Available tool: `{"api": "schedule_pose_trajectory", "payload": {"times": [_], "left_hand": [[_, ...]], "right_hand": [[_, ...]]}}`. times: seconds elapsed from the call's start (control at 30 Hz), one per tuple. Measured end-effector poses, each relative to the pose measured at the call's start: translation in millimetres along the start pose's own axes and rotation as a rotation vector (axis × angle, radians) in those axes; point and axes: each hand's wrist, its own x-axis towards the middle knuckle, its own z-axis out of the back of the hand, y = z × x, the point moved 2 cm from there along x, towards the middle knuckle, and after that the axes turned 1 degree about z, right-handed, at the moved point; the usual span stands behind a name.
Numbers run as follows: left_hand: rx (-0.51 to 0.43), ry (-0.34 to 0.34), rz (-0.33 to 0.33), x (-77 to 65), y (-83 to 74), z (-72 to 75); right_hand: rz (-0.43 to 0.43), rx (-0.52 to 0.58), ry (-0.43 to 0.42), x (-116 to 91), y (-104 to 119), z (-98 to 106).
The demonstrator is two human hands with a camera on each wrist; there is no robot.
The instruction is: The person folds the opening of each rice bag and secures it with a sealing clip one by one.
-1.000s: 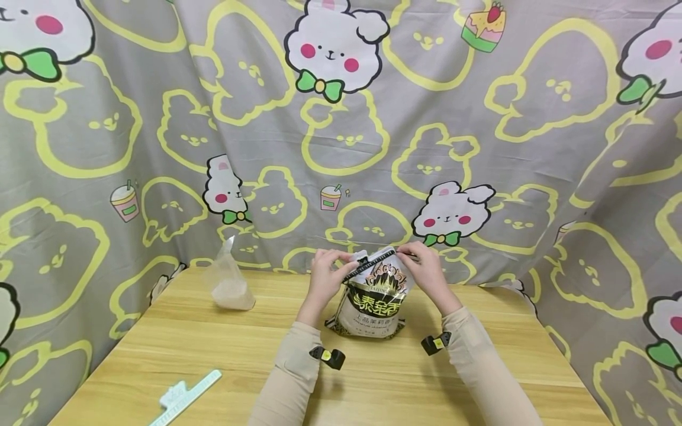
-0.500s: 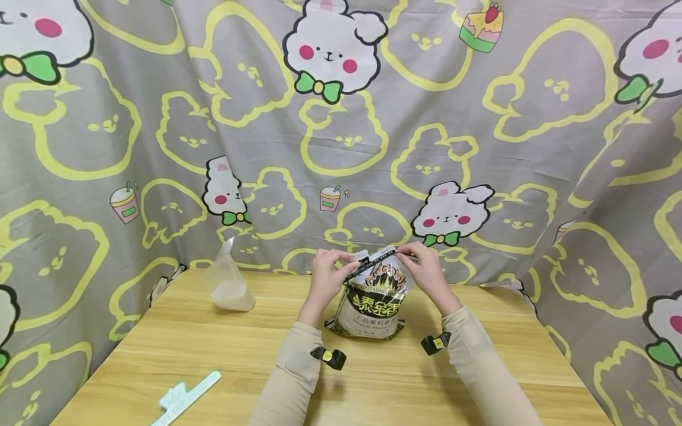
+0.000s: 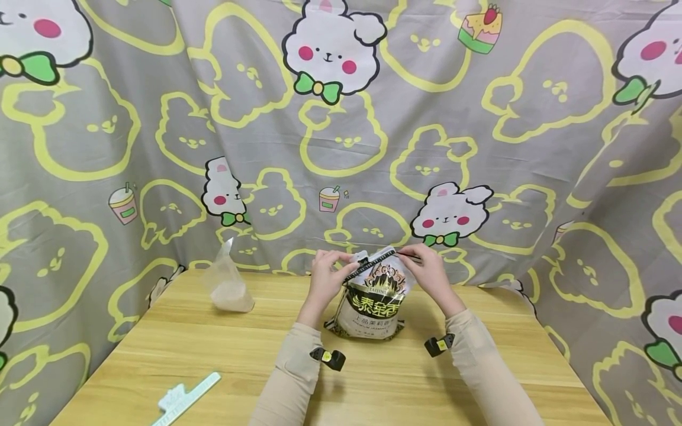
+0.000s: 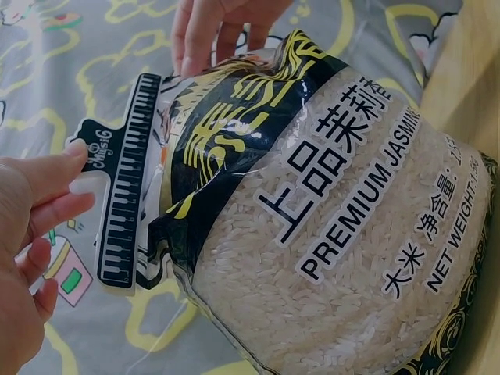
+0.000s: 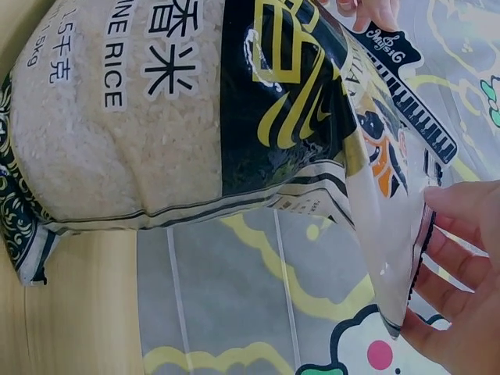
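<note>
A clear-fronted bag of jasmine rice (image 3: 373,313) with black and gold print stands on the wooden table. A black bag clip with piano-key print (image 4: 129,183) lies across its top. My left hand (image 3: 326,278) pinches the clip's handle tab between thumb and fingers, as the left wrist view shows. At the bag's top right corner, my right hand (image 3: 428,273) pinches the plastic edge (image 5: 426,234), just past the clip's end. In the right wrist view the clip (image 5: 414,109) runs along the bag's mouth, and that corner sticks out beyond it.
A small clear plastic bag with white contents (image 3: 232,293) stands on the table (image 3: 256,355) at the back left. A pale mint bag clip (image 3: 186,397) lies near the front left. A patterned curtain (image 3: 341,148) hangs behind and at both sides.
My right hand and wrist have shifted very slightly to the right. The left hand, the clip and the rice bag stay almost where they were.
</note>
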Motion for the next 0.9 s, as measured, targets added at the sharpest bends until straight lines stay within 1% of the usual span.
{"api": "schedule_pose_trajectory", "payload": {"times": [0.2,0.37,0.63,0.9], "left_hand": [[-0.002,0.006,0.003,0.6,-0.4,0.0],[0.002,0.005,-0.01,0.2,-3.4,0.3],[0.019,0.007,-0.021,2.6,-4.3,-0.6],[0.04,0.028,-0.004,3.7,-6.1,-2.0]], "right_hand": [[-0.01,-0.004,0.001,-1.2,-1.5,0.4],[0.016,-0.035,-0.018,-1.6,-2.3,-0.6],[0.046,-0.021,-0.038,-1.2,-2.1,-0.3],[0.055,-0.03,-0.045,-2.1,-3.1,-1.2]]}}
